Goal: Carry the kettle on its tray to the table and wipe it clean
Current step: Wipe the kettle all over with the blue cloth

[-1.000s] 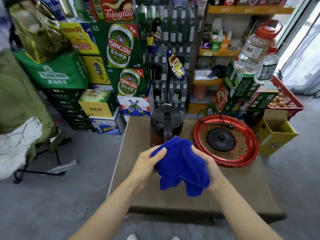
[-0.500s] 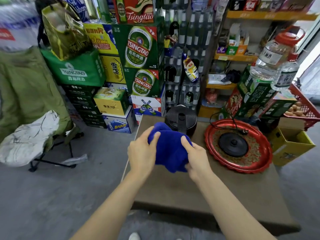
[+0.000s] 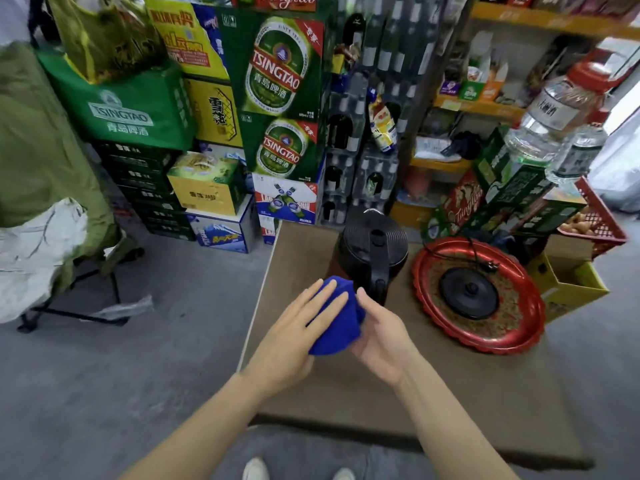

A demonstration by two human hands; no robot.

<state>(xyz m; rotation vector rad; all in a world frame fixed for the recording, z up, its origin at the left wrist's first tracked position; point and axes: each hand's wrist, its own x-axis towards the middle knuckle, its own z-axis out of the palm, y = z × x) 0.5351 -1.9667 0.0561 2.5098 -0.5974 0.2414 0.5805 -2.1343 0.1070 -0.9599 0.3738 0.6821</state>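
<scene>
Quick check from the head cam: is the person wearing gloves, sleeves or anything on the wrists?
No. Both the left hand and right hand are bare, without gloves, rings or watch. Both forearms are uncovered as far as the frame shows; no sleeve is visible.

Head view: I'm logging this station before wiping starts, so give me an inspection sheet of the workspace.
Surface: brown table, front part bare.
Job's things: black kettle stands on the table, off its base; base sits in the red tray.
Clutter: nothing seen.
Hands: left hand and right hand hold a folded blue cloth.
Cables: black cord with plug lies in the tray.
Surroundings: stacked beer cartons, shelves, folding chair.
</scene>
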